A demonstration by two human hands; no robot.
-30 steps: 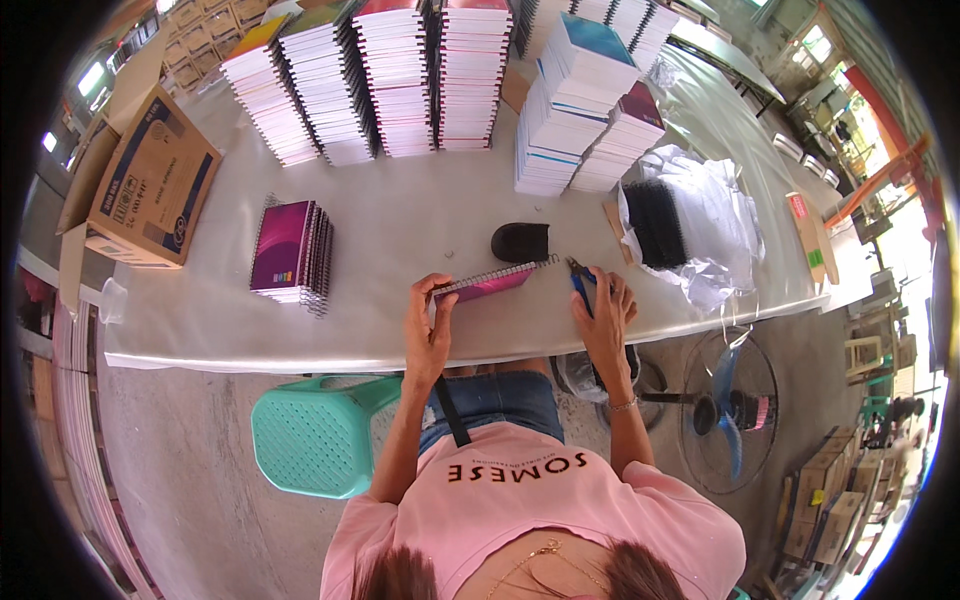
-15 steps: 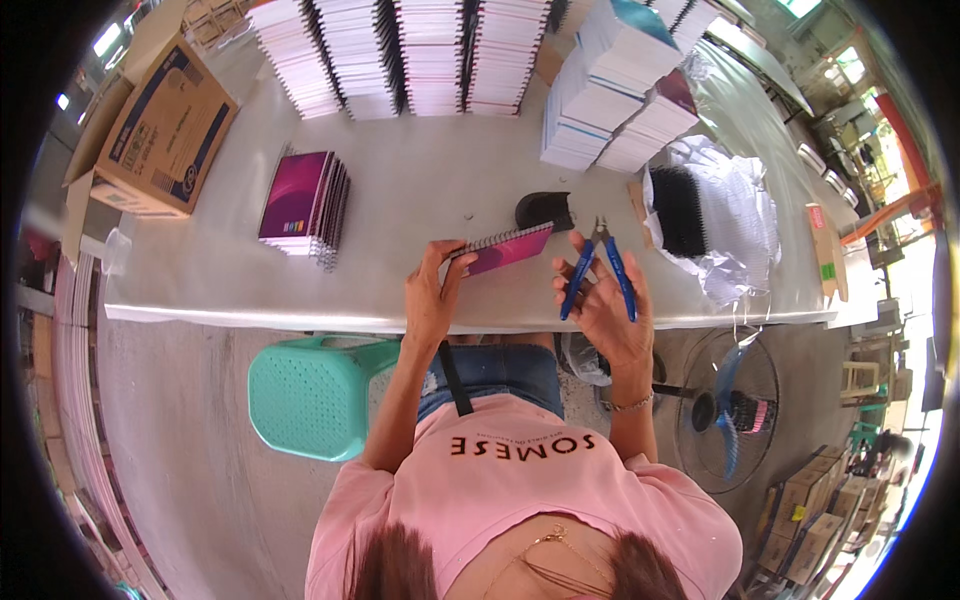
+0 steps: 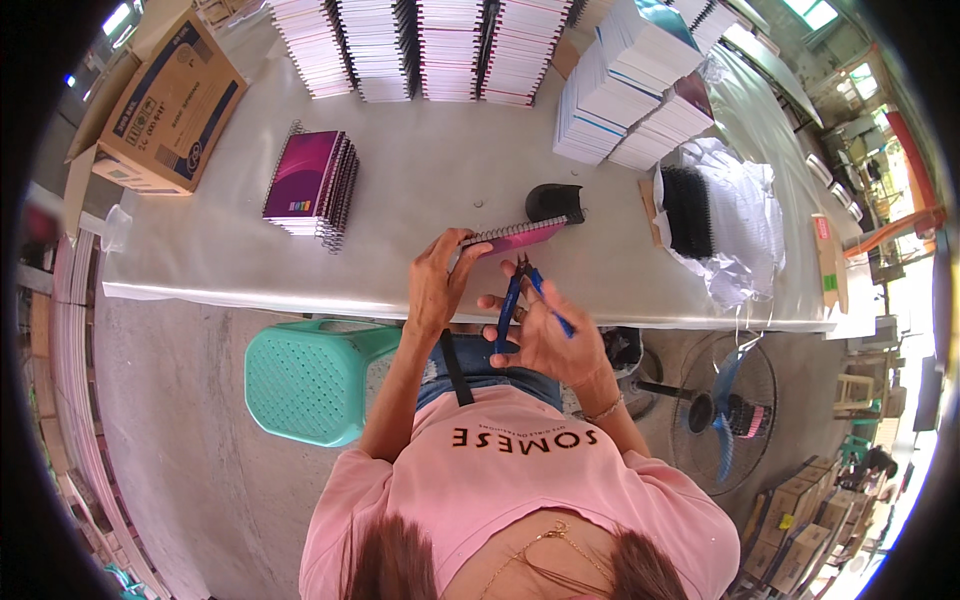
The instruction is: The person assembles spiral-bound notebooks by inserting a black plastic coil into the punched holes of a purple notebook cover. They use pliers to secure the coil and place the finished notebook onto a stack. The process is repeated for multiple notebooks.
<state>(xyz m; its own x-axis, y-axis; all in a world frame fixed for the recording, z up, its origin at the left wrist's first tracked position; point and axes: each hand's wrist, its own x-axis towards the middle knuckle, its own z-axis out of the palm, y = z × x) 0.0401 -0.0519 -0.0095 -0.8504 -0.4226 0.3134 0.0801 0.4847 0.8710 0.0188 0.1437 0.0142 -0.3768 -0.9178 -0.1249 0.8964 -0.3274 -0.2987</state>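
Note:
My left hand [image 3: 442, 278] pinches the left end of a purple spiral notebook [image 3: 520, 238], held on edge with its wire coil upward. In my right hand [image 3: 560, 340] are blue-handled wire cutters [image 3: 508, 310], their handles spread and their dark tips pointing up just below the notebook. The tips look apart from the coil. Behind the notebook's right end lies a black curved piece [image 3: 553, 202]. A small pile of purple spiral notebooks [image 3: 308, 178] stands to the left on the table [image 3: 400, 180].
Tall stacks of spiral-bound books [image 3: 450, 50] line the back, with white book blocks [image 3: 625, 100] right of them. Black coils [image 3: 685, 212] lie on white wrapping at the right. A cardboard box [image 3: 170, 110] stands at left; a green stool [image 3: 305, 385] and a fan [image 3: 725, 410] are below.
My right hand has moved left with the wire cutters, bringing their tips near the notebook. The notebook and my left hand have shifted slightly right in view.

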